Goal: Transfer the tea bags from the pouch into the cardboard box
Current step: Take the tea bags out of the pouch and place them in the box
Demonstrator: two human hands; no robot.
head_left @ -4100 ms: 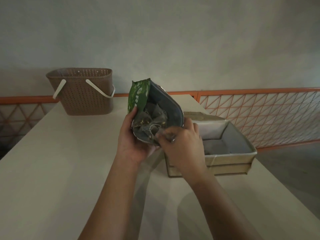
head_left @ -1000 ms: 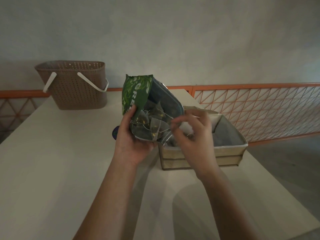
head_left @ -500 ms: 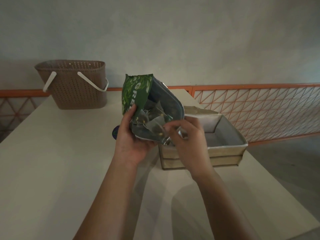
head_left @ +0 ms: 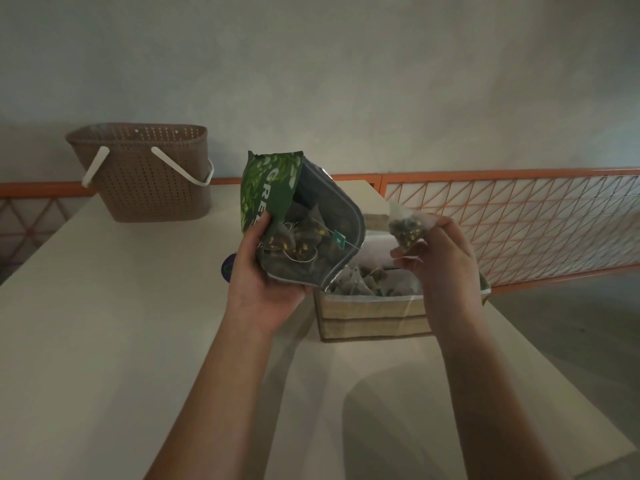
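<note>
My left hand (head_left: 266, 289) grips a green pouch (head_left: 273, 188), held tilted with its open mouth toward me. Several pyramid tea bags (head_left: 304, 233) lie inside the pouch, one with a small green tag on a string. My right hand (head_left: 440, 258) pinches one tea bag (head_left: 407, 225) and holds it in the air above the cardboard box (head_left: 374, 317). The box stands on the white table just right of the pouch, and several tea bags (head_left: 360, 282) lie inside it.
A brown perforated basket (head_left: 149, 174) with white handles stands at the table's (head_left: 104, 323) far left. A small dark round object (head_left: 227, 270) peeks out behind my left hand. An orange lattice railing (head_left: 512, 220) runs behind and right of the table.
My right hand has pulled a tea bag out of the pouch mouth and moved it right, up over the box. The pouch stays in my left hand.
</note>
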